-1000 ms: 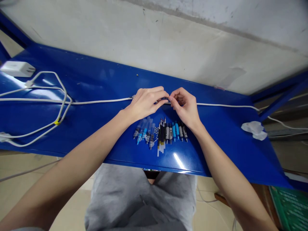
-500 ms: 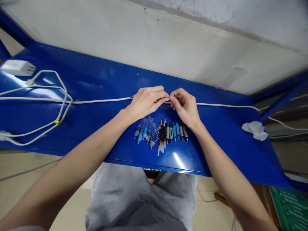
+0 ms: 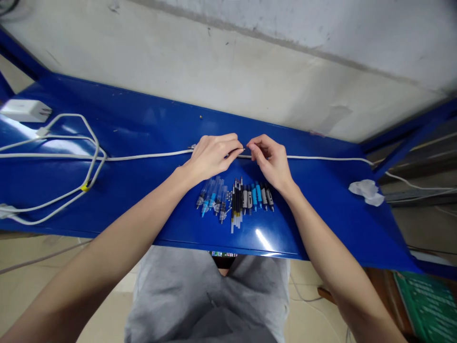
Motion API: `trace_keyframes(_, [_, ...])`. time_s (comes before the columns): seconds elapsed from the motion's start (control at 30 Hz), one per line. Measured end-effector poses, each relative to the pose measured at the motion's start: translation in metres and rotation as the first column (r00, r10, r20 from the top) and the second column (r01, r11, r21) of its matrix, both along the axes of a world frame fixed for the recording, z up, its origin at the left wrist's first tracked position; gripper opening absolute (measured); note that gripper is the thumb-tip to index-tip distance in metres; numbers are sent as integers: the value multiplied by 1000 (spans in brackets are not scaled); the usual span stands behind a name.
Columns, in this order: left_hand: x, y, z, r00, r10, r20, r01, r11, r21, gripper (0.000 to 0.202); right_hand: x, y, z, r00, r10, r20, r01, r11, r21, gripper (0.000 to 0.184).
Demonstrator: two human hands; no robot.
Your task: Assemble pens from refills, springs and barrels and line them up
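Fingertips (image 3: 237, 143) of both hands pinch a thin, short pen part (image 3: 244, 154).

Glossy deep-blue shelf (image 3: 143, 124), white glare streaks at left. Wall (image 3: 250, 71) above is off-white with grey smudges. Cable (image 3: 150, 154) across centre is white. Looped cable (image 3: 71, 115) at left is white with 1 yellow tie (image 3: 84, 187). Charger (image 3: 24, 110) upper left is white. At centre: clear barrels (image 3: 209, 196) with light-blue tips, black and white refills (image 3: 235, 209), grips (image 3: 255, 196) grey, light blue and black. Thin piece (image 3: 245, 154) above them is maybe dark grey, too small to tell. Wad (image 3: 366, 192) at right is white. Shorts (image 3: 210, 295) at bottom are plain grey. Mat (image 3: 428, 305) lower right is green. Floor (image 3: 21, 267) is beige.
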State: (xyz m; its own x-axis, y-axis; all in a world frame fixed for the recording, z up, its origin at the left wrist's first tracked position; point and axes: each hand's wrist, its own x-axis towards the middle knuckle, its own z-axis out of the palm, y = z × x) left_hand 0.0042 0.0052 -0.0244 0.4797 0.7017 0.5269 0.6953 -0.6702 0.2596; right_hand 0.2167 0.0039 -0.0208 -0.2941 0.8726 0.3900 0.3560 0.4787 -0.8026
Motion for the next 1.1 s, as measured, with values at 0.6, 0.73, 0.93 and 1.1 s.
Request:
trace_keyframes(0.6, [-6,4,-2,998,-58,-13,59,993,104,31,87,-98,24,931,262,254,-150,910,-387,109])
trace_keyframes(0.73, [-6,4,-2,999,-53,10,52,995,82,31,85,-102,17,943,204,263,-107,934,-342,103])
trace_keyframes(0.93, [-5,4,-1,998,-54,15,53,997,56,33,84,-73,25,1000,23,-5,-23,965,-260,65])
trace_keyframes(1.1, [-4,1,0,998,-57,26,56,997,59,35,40,-6,31,707,-276,-651,153,959,-240,61])
